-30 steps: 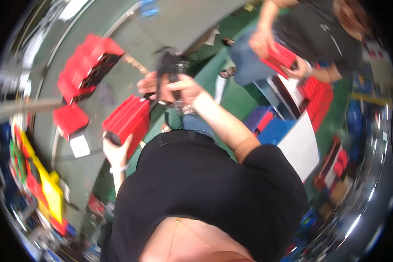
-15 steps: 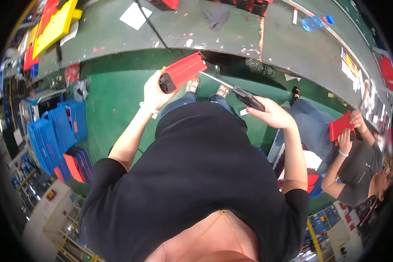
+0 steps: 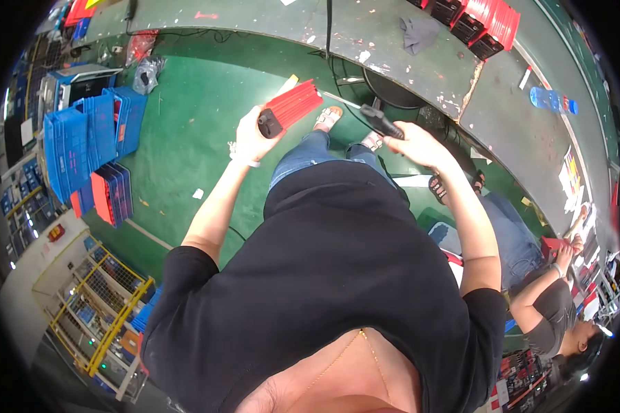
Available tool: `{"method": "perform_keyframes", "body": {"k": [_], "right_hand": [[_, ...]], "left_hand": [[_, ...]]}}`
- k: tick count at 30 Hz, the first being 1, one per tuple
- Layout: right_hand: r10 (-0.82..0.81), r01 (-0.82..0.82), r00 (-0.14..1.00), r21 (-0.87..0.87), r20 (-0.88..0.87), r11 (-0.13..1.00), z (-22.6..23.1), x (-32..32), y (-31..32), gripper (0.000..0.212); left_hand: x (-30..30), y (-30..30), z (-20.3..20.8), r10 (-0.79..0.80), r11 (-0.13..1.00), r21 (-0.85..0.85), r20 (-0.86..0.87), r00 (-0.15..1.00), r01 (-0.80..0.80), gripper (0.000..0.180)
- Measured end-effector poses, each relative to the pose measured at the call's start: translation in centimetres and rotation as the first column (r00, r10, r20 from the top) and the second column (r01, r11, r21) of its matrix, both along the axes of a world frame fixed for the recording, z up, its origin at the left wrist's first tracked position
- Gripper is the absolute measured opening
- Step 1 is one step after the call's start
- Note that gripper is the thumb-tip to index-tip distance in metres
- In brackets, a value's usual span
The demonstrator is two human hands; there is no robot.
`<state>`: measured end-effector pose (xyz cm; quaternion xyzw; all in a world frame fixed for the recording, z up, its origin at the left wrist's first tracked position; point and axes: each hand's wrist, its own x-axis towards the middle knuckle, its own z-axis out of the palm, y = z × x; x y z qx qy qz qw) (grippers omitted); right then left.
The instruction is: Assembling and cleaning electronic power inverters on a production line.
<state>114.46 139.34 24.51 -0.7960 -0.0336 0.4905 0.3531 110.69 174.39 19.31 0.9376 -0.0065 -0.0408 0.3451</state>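
A red ribbed housing [image 3: 294, 109] with a black end cap [image 3: 269, 122] is gripped in my left hand [image 3: 251, 138], its fingers closed around the capped end. My right hand [image 3: 420, 147] is wrapped around the black handle of a screwdriver [image 3: 382, 122]. Its long thin metal shaft points left, and the tip ends close to the housing's far right end; whether they touch I cannot tell. Both things are held in the air, in front of my body and above the floor.
Ahead is a green workbench [image 3: 269, 15] with several red-and-black units [image 3: 477, 24], a grey cloth [image 3: 418, 34] and a water bottle [image 3: 550, 100]. A black cable [image 3: 328, 41] hangs down, with a round stool [image 3: 393, 89] behind. Blue crates [image 3: 69, 155] stand left; a co-worker [image 3: 551, 303] sits right.
The view has swung round, so the bench units and bottle sit further right and more floor shows at left. Both hands keep their hold on the housing and the screwdriver.
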Motion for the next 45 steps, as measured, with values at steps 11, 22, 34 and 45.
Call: {"method": "perform_keyframes", "body": {"k": [11, 22, 34, 45], "right_hand": [[0.108, -0.024, 0.976, 0.400, -0.188, 0.916, 0.0, 0.4, 3.3, 0.019], [0.109, -0.109, 0.994, 0.052, -0.004, 0.993, -2.9, 1.0, 2.5, 0.025], [-0.055, 0.103, 0.987, 0.336, -0.149, 0.936, -3.3, -0.7, 2.1, 0.019], [-0.017, 0.056, 0.989, 0.268, -0.146, 0.962, -5.7, 0.5, 2.0, 0.023]], "left_hand": [[-2.1, 2.6, -1.1, 0.018, 0.995, 0.101, 0.111, 0.994, -0.029, 0.051], [-2.6, 1.7, -0.4, 0.156, 0.987, -0.045, -0.023, 0.988, -0.156, 0.055], [-2.3, 0.9, 0.0, 0.228, 0.968, -0.097, -0.061, 0.972, -0.233, 0.054], [-2.8, 1.3, 0.2, 0.157, 0.988, -0.017, 0.022, 0.987, -0.156, 0.054]]}}
